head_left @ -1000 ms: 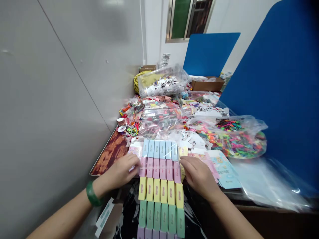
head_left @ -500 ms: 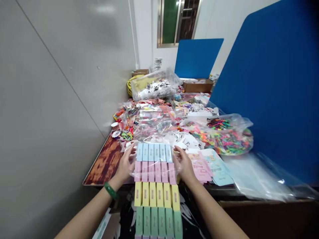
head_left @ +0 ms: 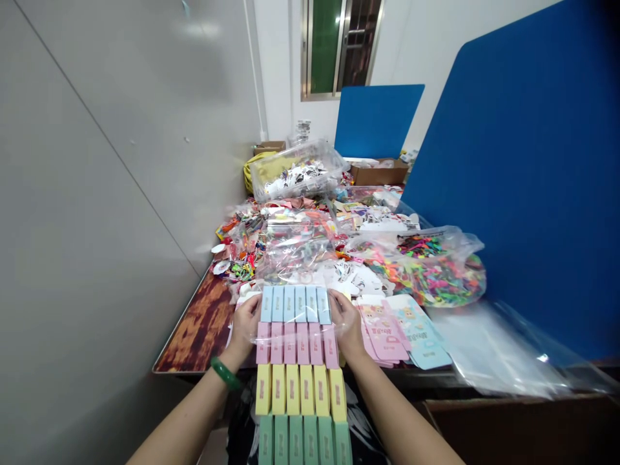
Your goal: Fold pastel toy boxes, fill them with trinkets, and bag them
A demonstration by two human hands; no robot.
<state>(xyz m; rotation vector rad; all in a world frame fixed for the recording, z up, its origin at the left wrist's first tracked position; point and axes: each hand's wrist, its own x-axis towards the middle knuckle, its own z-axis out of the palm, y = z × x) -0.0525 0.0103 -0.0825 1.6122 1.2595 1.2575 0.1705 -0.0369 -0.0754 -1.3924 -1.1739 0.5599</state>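
Observation:
Rows of small boxes stretch from the table edge toward my body: light blue boxes (head_left: 296, 304) farthest, then pink boxes (head_left: 289, 343), yellow boxes (head_left: 292, 390) and green boxes (head_left: 296, 440) nearest. A clear plastic bag (head_left: 290, 274) covers the blue row, its edge lying across the pink one. My left hand (head_left: 245, 326) closes on the bag at the left side of the blue and pink rows; a green bangle is on that wrist. On the opposite side, my right hand (head_left: 347, 323) grips the bag too. Some fingertips are hidden behind the boxes.
Flat pink cards (head_left: 385, 332) and blue cards (head_left: 422, 332) lie to the right, beside loose clear plastic sheets (head_left: 494, 349). Bags of colourful small items (head_left: 443, 278) and a clear bin (head_left: 300, 174) crowd the table. A blue panel (head_left: 523, 181) rises on the right, a grey wall (head_left: 97, 226) on the left.
Both hands have come in closer against the sides of the blue row, and the bag's edge has moved slightly with them. The whole view has shifted a little.

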